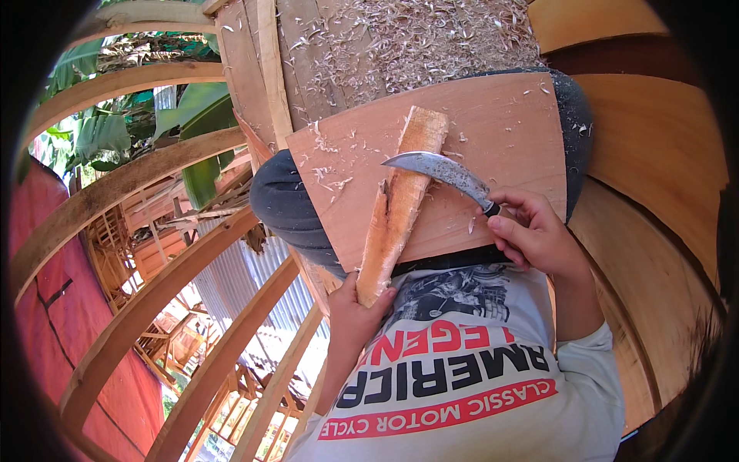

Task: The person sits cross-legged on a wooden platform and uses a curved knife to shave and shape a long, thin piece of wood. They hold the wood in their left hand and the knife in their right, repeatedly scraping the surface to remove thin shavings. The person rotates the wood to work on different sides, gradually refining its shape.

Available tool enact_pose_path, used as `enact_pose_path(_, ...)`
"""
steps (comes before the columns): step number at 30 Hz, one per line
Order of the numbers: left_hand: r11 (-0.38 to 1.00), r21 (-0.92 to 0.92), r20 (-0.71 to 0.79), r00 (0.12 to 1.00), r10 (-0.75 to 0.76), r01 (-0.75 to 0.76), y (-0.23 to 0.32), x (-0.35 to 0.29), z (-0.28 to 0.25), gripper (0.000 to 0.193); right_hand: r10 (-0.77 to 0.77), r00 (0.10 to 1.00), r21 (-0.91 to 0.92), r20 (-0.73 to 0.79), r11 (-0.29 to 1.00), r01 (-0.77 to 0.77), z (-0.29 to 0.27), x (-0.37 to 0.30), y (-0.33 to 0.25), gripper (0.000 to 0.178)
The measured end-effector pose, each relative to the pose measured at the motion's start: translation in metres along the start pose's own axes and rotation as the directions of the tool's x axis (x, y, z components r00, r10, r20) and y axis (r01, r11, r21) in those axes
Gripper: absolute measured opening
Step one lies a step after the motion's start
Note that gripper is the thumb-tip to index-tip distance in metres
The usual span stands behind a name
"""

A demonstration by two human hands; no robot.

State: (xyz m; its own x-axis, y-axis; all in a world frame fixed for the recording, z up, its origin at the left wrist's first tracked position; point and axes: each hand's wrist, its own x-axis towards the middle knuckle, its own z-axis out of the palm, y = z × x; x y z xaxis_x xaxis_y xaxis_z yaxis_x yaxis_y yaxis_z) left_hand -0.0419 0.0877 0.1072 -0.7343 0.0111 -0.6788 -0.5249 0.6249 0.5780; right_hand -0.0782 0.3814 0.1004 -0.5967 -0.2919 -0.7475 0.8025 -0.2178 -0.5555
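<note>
A long, rough piece of wood (399,204) with pale shaved edges slants across a flat board (493,127) on my lap. My left hand (360,304) grips its near end, the thumb on one side and the fingers partly hidden beneath. In my right hand (531,229) is a knife (450,171) with a curved, sickle-like blade and a dark handle. The blade points left and lies across the upper part of the wood; whether it touches cannot be made out. A dark split marks the wood's left edge, below the blade.
Curly wood shavings (454,35) cover the plank floor (304,69) beyond my knees, and a few lie on the board. Curved wooden slats (154,173) rise on the left, with green leaves (204,108) behind. Broad wooden panels (647,138) stand on the right.
</note>
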Motion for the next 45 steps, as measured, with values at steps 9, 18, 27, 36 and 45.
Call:
enact_pose_path(9, 1.0, 0.004, 0.005, 1.0, -0.008, 0.008, -0.011, 0.001, -0.002, 0.034, -0.566, 0.697, -0.419, -0.44, 0.816, 0.398, -0.009, 0.009, 0.009, 0.019)
enact_pose_path(18, 0.999, 0.047, -0.001, 1.0, 0.007, -0.007, -0.02, 0.003, -0.003, 0.041, 0.102, 0.97, 0.106, 0.222, 0.986, -0.128, 0.009, 0.005, 0.004, 0.021)
enact_pose_path(27, 0.993, 0.102, 0.006, 0.998, 0.055, -0.055, -0.022, 0.007, -0.007, 0.044, 0.151, 0.958, 0.25, 0.244, 0.945, -0.213, 0.0, 0.008, -0.001, 0.02)
enact_pose_path(36, 0.994, 0.072, 0.018, 0.997, 0.08, -0.081, -0.029, 0.011, -0.005, 0.043, 0.113, 0.993, 0.001, -0.026, 0.994, -0.113, 0.015, 0.011, 0.0, 0.021)
enact_pose_path(45, 0.999, 0.034, 0.015, 1.0, 0.026, -0.027, -0.03, 0.014, -0.006, 0.041, -0.113, 0.96, -0.075, -0.256, 0.992, 0.097, 0.003, -0.002, -0.015, 0.018)
